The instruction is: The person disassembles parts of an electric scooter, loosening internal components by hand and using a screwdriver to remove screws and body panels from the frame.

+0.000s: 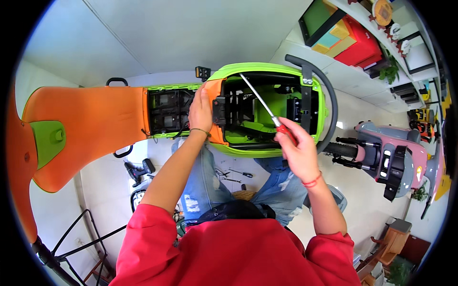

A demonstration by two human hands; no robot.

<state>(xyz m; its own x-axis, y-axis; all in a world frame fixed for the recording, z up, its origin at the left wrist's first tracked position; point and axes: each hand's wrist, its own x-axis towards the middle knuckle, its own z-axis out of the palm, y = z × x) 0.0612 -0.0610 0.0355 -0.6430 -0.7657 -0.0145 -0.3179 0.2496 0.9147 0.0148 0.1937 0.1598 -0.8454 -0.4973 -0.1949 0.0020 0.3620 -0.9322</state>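
Note:
An orange and green scooter body (pixel 90 119) stretches across the view in front of me, its rear compartment (pixel 260 107) open. My left hand (pixel 201 110) rests flat on the orange edge between the battery bay (pixel 169 110) and the rear compartment. My right hand (pixel 295 145) grips the red handle of a long screwdriver (pixel 260 101). Its metal shaft slants up and to the left, with the tip near the compartment's far green rim. A black grab rail (pixel 329 102) curves around the rear end.
A pink and grey scooter (pixel 396 159) stands at the right. On the white floor below lie a cordless drill (pixel 138 170) and small hand tools (pixel 236 174). Coloured boxes (pixel 350 38) sit on shelving at the upper right. A black stand frame (pixel 81 238) is at the lower left.

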